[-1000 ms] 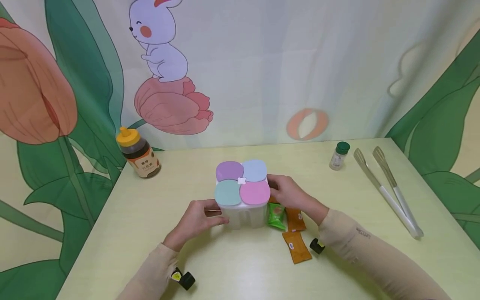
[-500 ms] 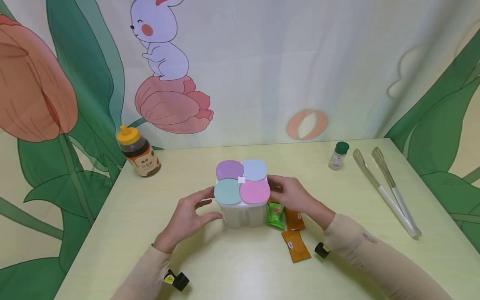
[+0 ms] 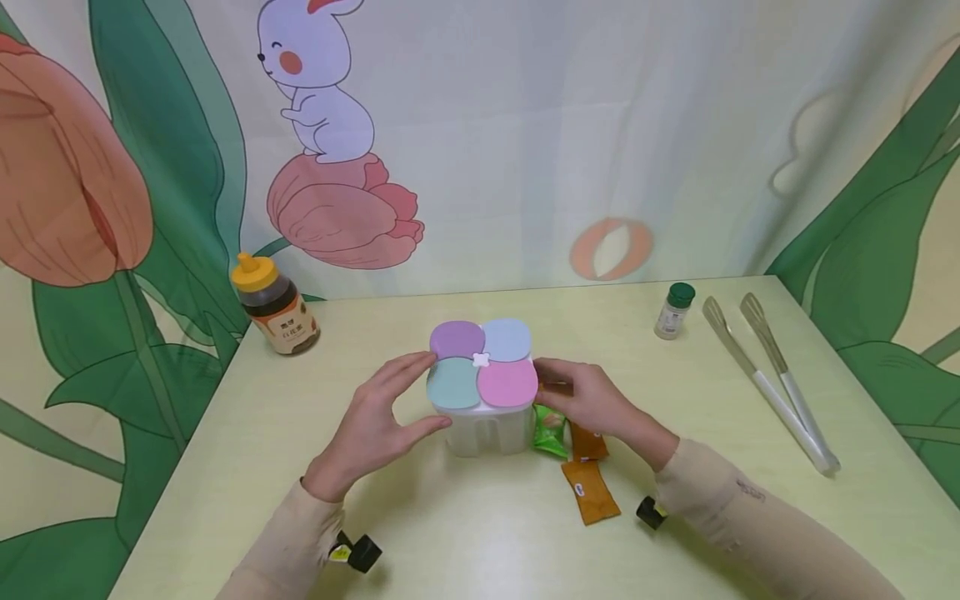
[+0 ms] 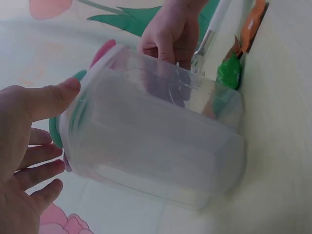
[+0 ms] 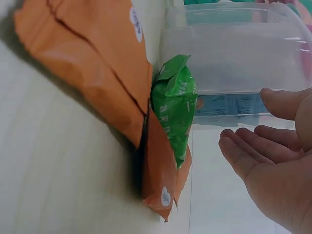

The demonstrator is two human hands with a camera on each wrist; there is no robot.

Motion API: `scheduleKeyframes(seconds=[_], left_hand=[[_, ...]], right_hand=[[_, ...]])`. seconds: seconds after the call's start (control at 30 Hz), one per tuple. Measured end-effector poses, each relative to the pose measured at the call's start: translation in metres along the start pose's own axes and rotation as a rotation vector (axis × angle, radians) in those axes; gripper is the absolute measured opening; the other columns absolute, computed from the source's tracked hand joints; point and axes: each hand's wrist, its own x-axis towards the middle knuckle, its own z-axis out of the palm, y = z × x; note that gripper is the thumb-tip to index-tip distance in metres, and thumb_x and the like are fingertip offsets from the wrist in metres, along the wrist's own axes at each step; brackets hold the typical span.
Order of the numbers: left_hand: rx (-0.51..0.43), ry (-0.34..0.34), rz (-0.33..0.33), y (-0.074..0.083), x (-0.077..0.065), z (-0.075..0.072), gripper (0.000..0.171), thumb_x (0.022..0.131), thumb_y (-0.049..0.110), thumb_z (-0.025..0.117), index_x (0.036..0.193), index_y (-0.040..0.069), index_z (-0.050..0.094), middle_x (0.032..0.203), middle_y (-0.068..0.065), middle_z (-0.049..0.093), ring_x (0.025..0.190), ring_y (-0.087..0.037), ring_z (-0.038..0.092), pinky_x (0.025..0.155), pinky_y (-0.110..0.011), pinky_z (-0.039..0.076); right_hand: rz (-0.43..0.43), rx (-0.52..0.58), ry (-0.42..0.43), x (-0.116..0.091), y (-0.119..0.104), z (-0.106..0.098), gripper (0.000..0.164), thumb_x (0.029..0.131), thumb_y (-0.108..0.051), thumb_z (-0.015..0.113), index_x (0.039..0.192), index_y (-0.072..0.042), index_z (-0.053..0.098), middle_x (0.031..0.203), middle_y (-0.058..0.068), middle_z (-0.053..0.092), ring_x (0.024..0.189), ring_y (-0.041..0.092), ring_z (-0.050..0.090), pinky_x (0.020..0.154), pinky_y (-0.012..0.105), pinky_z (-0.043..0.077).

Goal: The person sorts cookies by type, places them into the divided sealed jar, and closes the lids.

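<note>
A clear plastic storage box stands upright, its white lid carrying purple, blue, green and pink petal-shaped flaps. My left hand is spread at the box's left side, fingertips by the lid's edge. In the left wrist view its thumb lies over the green flap's edge. On the other side my right hand has its fingertips near the upper right wall. Its fingers extend loosely in the right wrist view. Blue packets show through the clear wall.
Right of the box lie a green snack packet and several orange packets. A honey bottle stands back left. A green-capped jar and long metal tongs are at the right. A printed curtain hangs behind the table.
My left hand has come off the box's lower left side, spread wider and risen to the lid's edge. The right hand has shifted slightly, and the box stays in place.
</note>
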Motion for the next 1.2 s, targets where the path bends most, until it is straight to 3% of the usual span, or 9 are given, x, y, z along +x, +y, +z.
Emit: scheduleKeyframes(seconds=[0.37,0.73,1.2], left_hand=[[0.037,-0.062,0.144,0.022,0.023,0.007,0.065,0.074,0.024,0.087,0.129,0.001,0.061,0.133,-0.008,0.059,0.123,-0.022,0.054,0.099,-0.038,0.053],[0.079,-0.097,0.288,0.037,0.043,0.021,0.059,0.074,0.021,0.086,0.123,-0.001,0.064,0.123,-0.009,0.063,0.116,-0.021,0.058,0.100,-0.030,0.051],[0.196,-0.126,0.286,0.051,0.052,0.031,0.041,0.076,0.026,0.084,0.108,0.004,0.070,0.107,-0.004,0.070,0.102,-0.017,0.063,0.088,-0.026,0.055]], right_hand=[[-0.023,0.063,-0.001,-0.010,0.001,0.005,0.047,0.092,-0.016,0.068,0.136,-0.003,0.054,0.126,0.011,0.064,0.114,0.029,0.062,0.097,0.044,0.054],[-0.058,0.136,-0.040,-0.017,-0.001,0.014,0.054,0.089,-0.013,0.070,0.138,-0.002,0.051,0.134,0.015,0.059,0.118,0.033,0.061,0.097,0.046,0.053],[-0.084,0.197,0.003,-0.020,-0.002,0.025,0.058,0.083,-0.019,0.078,0.134,-0.007,0.055,0.131,0.011,0.062,0.115,0.029,0.063,0.096,0.041,0.053]])
